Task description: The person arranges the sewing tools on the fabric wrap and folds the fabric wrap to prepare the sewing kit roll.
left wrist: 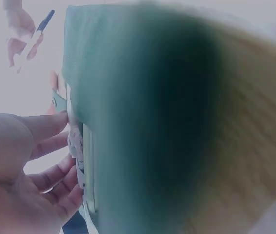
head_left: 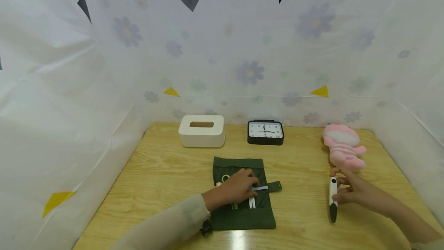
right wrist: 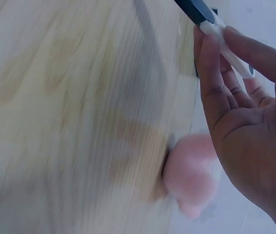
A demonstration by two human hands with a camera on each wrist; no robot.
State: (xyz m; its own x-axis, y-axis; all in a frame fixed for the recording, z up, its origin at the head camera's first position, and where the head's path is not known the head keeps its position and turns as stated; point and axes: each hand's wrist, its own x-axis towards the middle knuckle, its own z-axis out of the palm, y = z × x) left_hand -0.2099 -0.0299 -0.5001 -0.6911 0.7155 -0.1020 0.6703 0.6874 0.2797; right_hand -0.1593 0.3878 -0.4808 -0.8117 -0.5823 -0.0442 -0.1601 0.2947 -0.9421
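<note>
A dark green fabric tool roll [head_left: 243, 219] lies unfolded on the table. My left hand [head_left: 236, 186] rests over its middle, thumb and fingers apart, fingertips touching its contents. Beside those fingertips, a white flat tool [head_left: 252, 202] sits under a pale elastic strap [head_left: 260, 188]. A cream ring handle [head_left: 226, 178] shows behind the hand; other contents are partly hidden. To the right, my right hand [head_left: 360, 194] pinches a white pen-shaped device [head_left: 333, 192] with a dark tip between thumb and fingers. In the right wrist view, the device [right wrist: 230, 53] is held above the tabletop.
At the back stand a white tissue box [head_left: 202, 138] and a black-framed clock [head_left: 265, 132] with its numerals upside down. A pink plush toy [head_left: 343, 146] lies beyond my right hand. Patterned sheeting [head_left: 222, 49] encloses the wooden table [head_left: 156, 180] behind and at both sides.
</note>
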